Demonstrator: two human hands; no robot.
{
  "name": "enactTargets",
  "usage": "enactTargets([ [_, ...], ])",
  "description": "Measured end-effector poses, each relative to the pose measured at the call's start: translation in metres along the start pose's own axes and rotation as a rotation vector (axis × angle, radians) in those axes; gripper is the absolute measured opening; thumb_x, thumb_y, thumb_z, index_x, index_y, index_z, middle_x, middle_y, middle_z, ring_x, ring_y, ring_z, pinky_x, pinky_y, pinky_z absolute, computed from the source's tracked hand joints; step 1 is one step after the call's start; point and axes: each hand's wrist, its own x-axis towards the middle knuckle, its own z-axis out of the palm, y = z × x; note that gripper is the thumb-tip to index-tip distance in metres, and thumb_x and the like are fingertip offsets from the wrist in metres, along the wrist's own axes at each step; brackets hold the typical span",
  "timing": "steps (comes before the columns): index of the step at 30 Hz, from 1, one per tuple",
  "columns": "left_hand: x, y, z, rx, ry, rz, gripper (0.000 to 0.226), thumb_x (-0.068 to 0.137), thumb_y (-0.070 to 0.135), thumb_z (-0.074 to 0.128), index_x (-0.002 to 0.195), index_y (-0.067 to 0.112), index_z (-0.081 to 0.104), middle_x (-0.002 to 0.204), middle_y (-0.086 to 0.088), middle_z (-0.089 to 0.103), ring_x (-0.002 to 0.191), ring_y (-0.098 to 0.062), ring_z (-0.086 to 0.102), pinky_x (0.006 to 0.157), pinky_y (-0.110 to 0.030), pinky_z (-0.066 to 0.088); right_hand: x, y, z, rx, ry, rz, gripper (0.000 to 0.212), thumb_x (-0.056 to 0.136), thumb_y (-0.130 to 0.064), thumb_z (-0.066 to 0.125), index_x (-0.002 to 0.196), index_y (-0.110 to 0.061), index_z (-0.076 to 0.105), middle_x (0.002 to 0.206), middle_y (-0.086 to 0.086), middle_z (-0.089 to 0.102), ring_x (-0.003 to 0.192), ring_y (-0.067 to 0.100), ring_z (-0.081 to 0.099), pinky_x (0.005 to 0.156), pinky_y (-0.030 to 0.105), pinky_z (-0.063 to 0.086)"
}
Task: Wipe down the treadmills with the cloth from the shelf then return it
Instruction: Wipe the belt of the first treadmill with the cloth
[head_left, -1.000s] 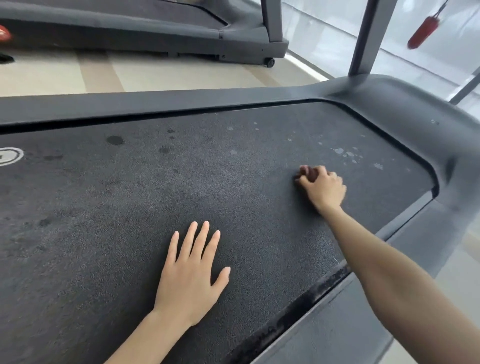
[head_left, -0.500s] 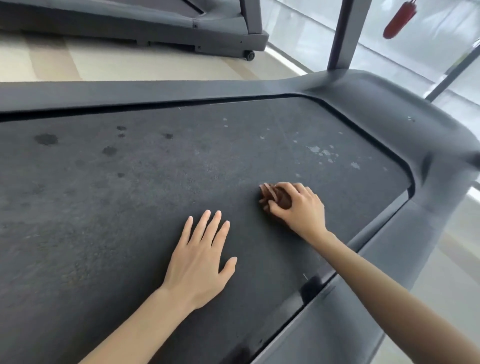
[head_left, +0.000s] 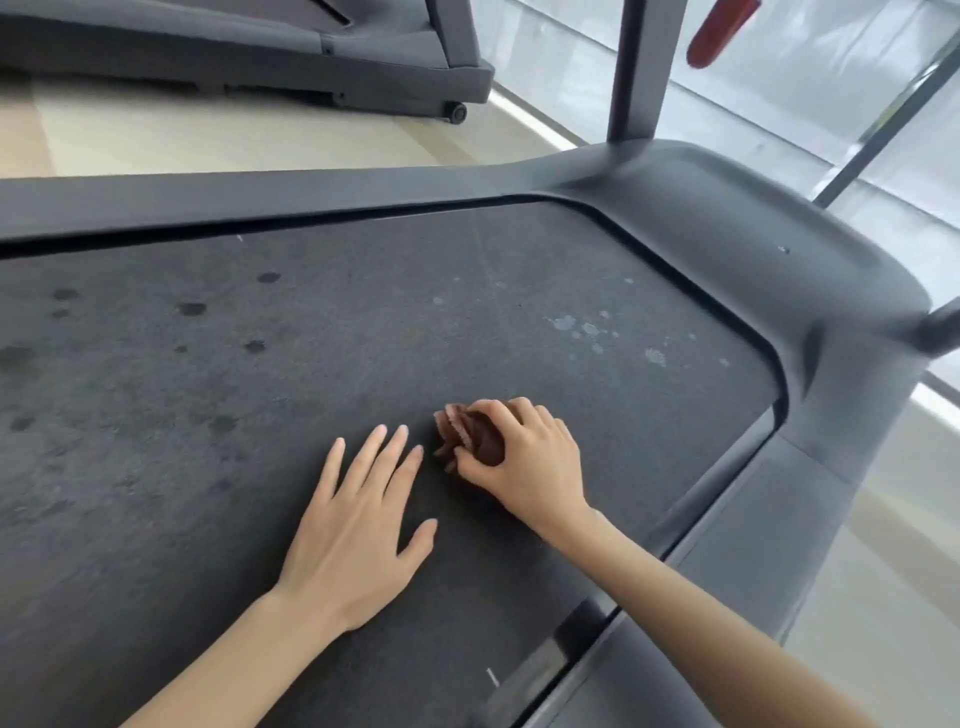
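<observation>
Holding the cloth (head_left: 470, 434) on the belt (head_left: 234, 395), nearer its near edge, our right grip (head_left: 524, 462) curls round it; our left grip (head_left: 358, 530) lies spread flat.

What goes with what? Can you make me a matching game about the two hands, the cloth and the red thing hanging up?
Things:
1 left hand
2 right hand
3 cloth
4 red hanging thing

States and places:
a brown and bunched up
b flat on the treadmill belt, fingers straight
c up high, beyond the treadmill
d gripping the cloth

Pairs: 1-b, 2-d, 3-a, 4-c
</observation>
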Motion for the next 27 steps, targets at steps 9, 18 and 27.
enactTargets([
  [9,0.037,0.022,0.005,-0.032,-0.043,0.094,0.073,0.088,0.055,0.012,0.149,0.015,0.022,0.157,-0.001,0.013,0.145,-0.016,0.004,0.118,-0.042,0.0,0.095,0.156,-0.001,-0.084,-0.076,0.563,0.05,0.081,-0.054,0.059,0.121,-0.024,0.055,0.116,0.015,0.059,0.108,0.037,0.053,0.091,0.043,0.041],
  [18,0.068,0.048,0.019,-0.047,0.01,0.1,0.074,0.085,0.055,0.008,0.15,0.022,0.02,0.158,0.007,0.008,0.145,-0.008,-0.005,0.118,-0.037,-0.005,-0.002,0.115,-0.017,-0.062,0.022,0.028,0.047,0.073,-0.058,0.054,0.107,-0.027,0.063,0.089,0.004,0.064,0.079,0.031,0.06,0.069,0.038,0.049],
  [27,0.07,0.047,0.02,-0.075,0.02,0.099,0.069,0.088,0.054,0.02,0.149,0.021,0.022,0.158,0.006,0.012,0.145,-0.009,0.0,0.119,-0.037,-0.002,0.034,0.208,-0.033,-0.178,0.004,0.661,0.051,0.083,-0.052,0.058,0.123,-0.02,0.054,0.119,0.021,0.057,0.108,0.04,0.051,0.092,0.043,0.038],
])
